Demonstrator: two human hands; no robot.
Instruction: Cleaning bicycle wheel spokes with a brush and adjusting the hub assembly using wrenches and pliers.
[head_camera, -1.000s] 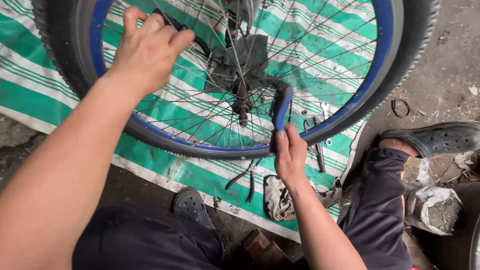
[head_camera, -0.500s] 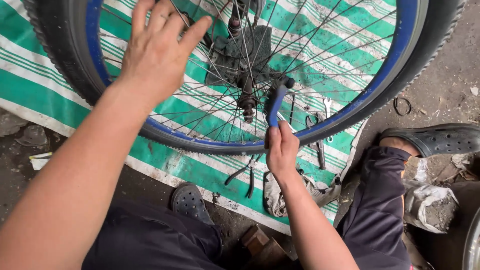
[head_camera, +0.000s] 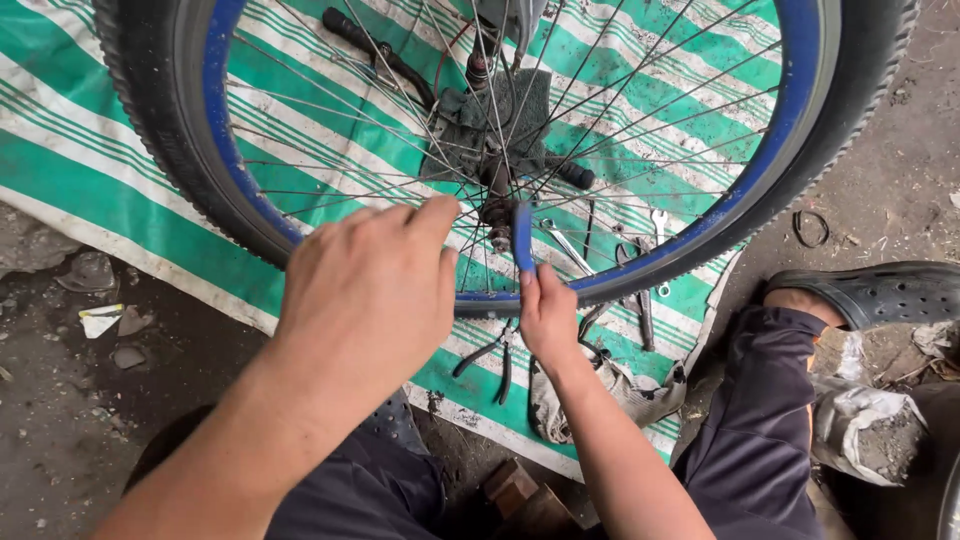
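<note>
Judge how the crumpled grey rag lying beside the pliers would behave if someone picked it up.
The rag lies bunched in soft folds on the striped mat, so it would probably hang floppy. It looks thin, so likely light for its size. Cloth should neither roll nor break, though its dirty look suggests it might feel greasy.

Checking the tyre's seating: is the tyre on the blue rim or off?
On: the black tyre wraps the blue rim all along the visible arc.

No labels, signs or screens show; the only package-like thing is a crumpled whitish plastic bag lying on the ground at the right, beside the dark trouser leg
</note>
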